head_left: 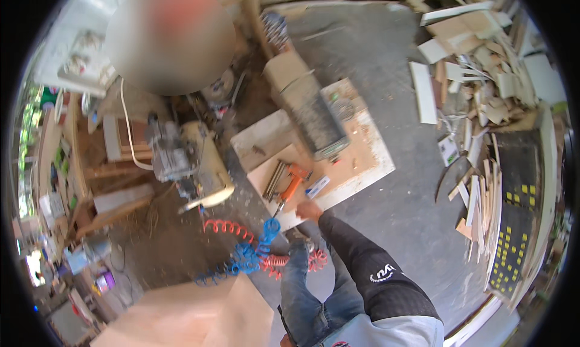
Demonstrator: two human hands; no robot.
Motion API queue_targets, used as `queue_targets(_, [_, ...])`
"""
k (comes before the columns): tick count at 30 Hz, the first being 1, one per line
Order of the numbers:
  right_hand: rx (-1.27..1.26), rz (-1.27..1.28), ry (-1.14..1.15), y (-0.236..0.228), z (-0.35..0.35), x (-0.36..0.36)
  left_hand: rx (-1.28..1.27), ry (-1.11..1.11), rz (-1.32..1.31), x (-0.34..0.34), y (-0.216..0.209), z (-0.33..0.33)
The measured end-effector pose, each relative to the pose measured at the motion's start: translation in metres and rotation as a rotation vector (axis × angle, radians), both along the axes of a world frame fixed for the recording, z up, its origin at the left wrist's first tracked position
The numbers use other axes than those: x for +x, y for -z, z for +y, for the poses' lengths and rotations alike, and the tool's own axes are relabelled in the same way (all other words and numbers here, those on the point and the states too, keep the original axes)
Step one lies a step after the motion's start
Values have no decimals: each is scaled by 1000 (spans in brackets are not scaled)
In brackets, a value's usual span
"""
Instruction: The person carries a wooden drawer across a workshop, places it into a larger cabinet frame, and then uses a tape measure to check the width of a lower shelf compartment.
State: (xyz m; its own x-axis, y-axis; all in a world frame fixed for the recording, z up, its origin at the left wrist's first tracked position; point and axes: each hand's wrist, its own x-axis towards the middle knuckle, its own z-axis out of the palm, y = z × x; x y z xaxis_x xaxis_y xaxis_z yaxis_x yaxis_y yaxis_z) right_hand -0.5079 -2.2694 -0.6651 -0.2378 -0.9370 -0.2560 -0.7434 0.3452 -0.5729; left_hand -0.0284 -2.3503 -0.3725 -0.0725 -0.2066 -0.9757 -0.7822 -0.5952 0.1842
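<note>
My right hand (309, 210), at the end of a dark sleeve, is over the near edge of a low wooden work table (368, 166). Its fingers are small and blurred, and no held thing shows in them. Just to its left lies an orange air nail gun (292, 185), joined to a coiled blue air hose (270, 227). Beside the gun are metallic nail strips (275, 181). A small white and blue box (318, 187) lies just beyond my hand. I cannot make out my left hand in the picture.
A long dark machine part (314, 117) rests across the table. On the left stands a motor-driven machine (172, 157). Red coiled hose (229, 227) lies near my feet. A large plywood piece (193, 314) is at lower left. Wood offcuts (483, 75) pile up on the right.
</note>
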Motion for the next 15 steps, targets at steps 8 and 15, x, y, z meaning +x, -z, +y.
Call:
queue_targets(8, [-466, -1181, 1176, -82, 158, 108, 138, -146, 120, -50, 32, -140])
queue_targets(15, [61, -849, 1650, -237, 300, 217, 506, 680, 557, -134, 101, -202])
